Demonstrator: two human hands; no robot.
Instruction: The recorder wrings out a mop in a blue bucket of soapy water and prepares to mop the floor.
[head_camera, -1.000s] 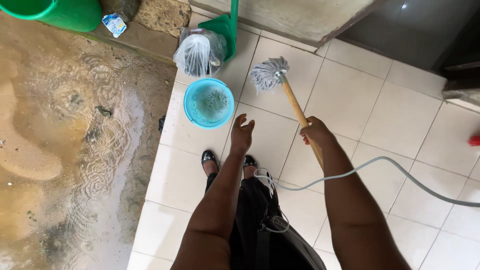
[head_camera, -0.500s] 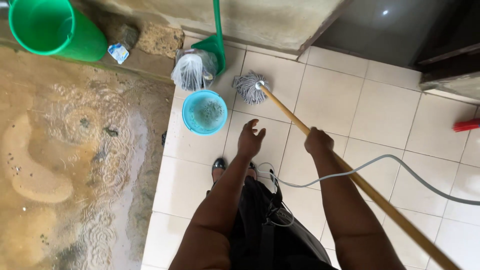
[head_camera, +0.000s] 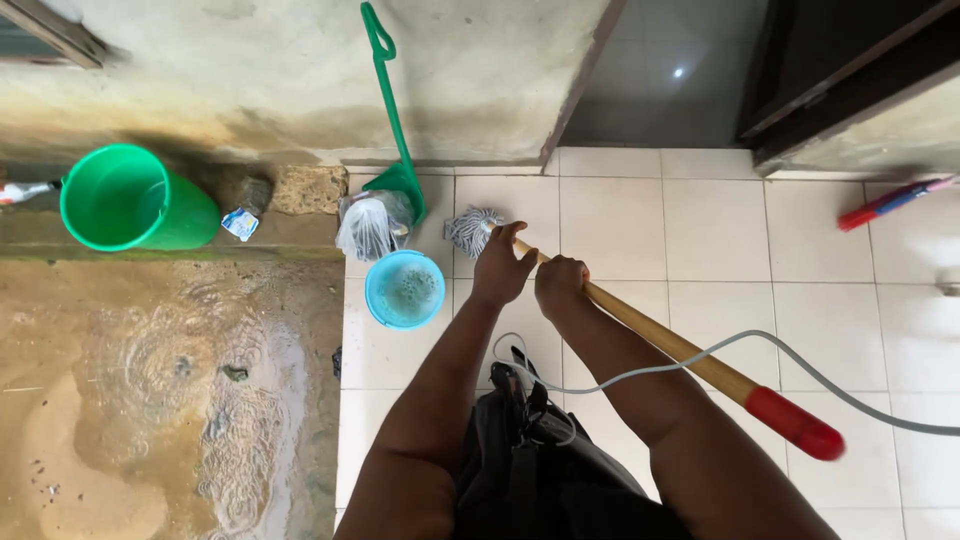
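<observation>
My left hand (head_camera: 503, 264) and my right hand (head_camera: 562, 287) both grip the wooden handle of a mop (head_camera: 660, 337) close to its head. The grey string mop head (head_camera: 470, 230) rests on the white tiled floor (head_camera: 640, 230). The handle runs down to the right and ends in a red grip (head_camera: 795, 423). A small blue bucket (head_camera: 404, 289) with foamy water stands just left of my left hand.
A green dustpan on a long handle (head_camera: 393, 130) leans on the wall, with a clear plastic bag (head_camera: 370, 225) by it. A green bucket (head_camera: 132, 198) stands at left above muddy water (head_camera: 160, 390). A grey cable (head_camera: 760, 350) crosses the tiles. A red-handled tool (head_camera: 890, 203) lies at right.
My left hand has closed on the mop handle beside my right hand. The handle has tilted lower, its red end now in view. The view has shifted up toward the wall.
</observation>
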